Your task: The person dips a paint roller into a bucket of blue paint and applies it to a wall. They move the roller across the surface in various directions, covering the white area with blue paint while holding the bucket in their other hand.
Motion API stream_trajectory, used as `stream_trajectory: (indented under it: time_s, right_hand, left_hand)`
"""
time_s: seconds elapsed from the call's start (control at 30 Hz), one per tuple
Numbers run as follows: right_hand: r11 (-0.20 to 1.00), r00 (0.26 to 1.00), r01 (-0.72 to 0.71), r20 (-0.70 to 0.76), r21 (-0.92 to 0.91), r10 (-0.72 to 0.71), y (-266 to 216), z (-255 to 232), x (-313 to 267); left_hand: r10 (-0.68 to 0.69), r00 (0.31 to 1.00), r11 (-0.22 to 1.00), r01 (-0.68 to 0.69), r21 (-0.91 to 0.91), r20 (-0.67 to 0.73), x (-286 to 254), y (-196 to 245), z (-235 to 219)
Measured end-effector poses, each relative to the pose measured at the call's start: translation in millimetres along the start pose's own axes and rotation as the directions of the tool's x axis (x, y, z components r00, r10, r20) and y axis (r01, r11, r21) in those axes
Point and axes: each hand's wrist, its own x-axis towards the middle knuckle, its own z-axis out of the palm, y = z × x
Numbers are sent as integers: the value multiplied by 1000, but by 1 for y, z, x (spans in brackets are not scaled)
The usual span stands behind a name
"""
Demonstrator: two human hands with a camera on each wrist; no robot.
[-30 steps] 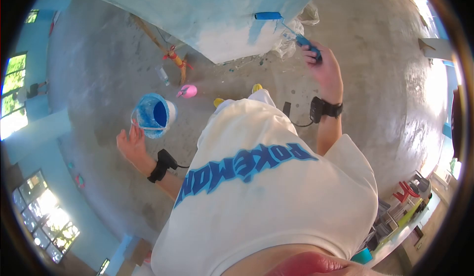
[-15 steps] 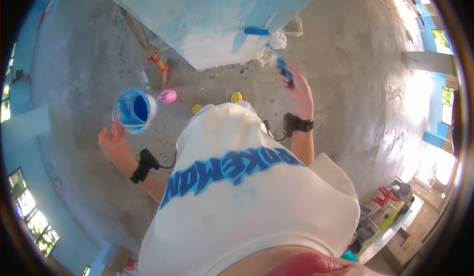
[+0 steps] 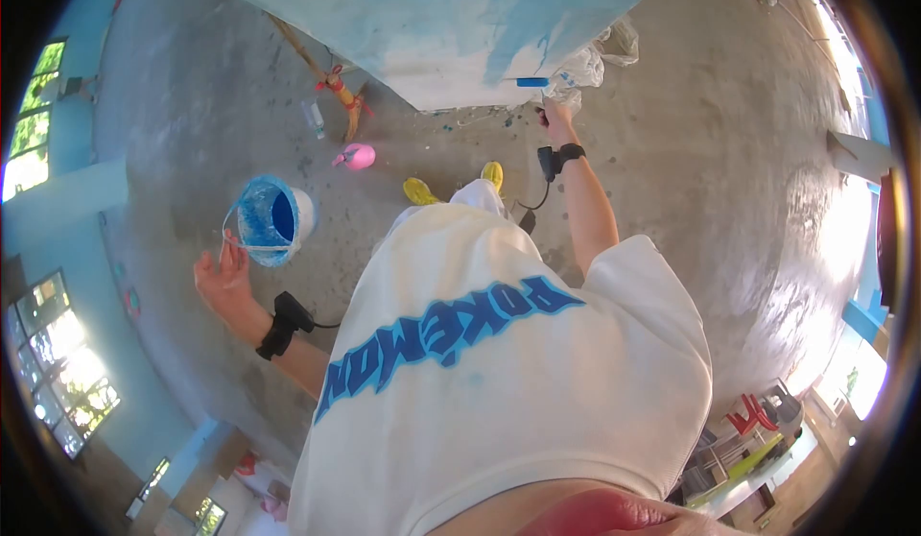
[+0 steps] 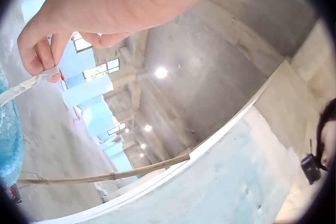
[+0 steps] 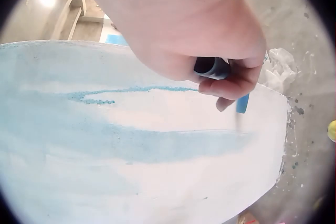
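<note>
My right hand (image 3: 558, 125) grips a paint roller by its dark handle (image 5: 212, 68), arm stretched forward. The blue roller sleeve (image 3: 531, 82) lies against the white and light-blue painted wall (image 3: 432, 47), close to its lower edge. In the right wrist view, part of the blue sleeve (image 5: 242, 103) shows past my fingers, with pale blue streaks on the wall beside them. On the left, fingers of my left hand (image 3: 226, 282) hook the paint-smeared handle (image 4: 27, 86) of a white bucket (image 3: 305, 217). The bucket is tilted, coated blue inside, with dark blue paint (image 3: 283, 215) in it.
Crumpled clear plastic (image 3: 583, 68) lies by the wall's lower right edge. A bamboo pole (image 3: 299, 45) with red ties, a plastic bottle (image 3: 314, 116) and a pink container (image 3: 359, 157) are on the floor ahead. My yellow shoes (image 3: 419, 191) stand before the wall.
My right hand has reached forward and the roller has moved down the wall towards its lower edge. The left hand keeps hold of the bucket handle.
</note>
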Motion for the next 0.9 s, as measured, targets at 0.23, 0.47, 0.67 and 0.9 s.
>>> stream_trajectory:
  time_s: [0.23,0.47,0.67,0.9]
  right_hand:
    - [954,950,293,-135,62,-283,-48,8,-138]
    - [904,945,310,5,295,-326,-132,-35,-309]
    - [841,890,416,34,347,-454,-172,-73,-404]
    - [750,793,567,21,341,-609,-186,-82,-484]
  left_hand:
    - [-38,999,998,36,-45,-35,1,-15,-8]
    - [9,993,1000,-9,1,122,7,-46,-18]
    - [-81,991,997,82,0,105,7,-42,-2]
    - [-154,971,985,166,-54,181,22,-43,2]
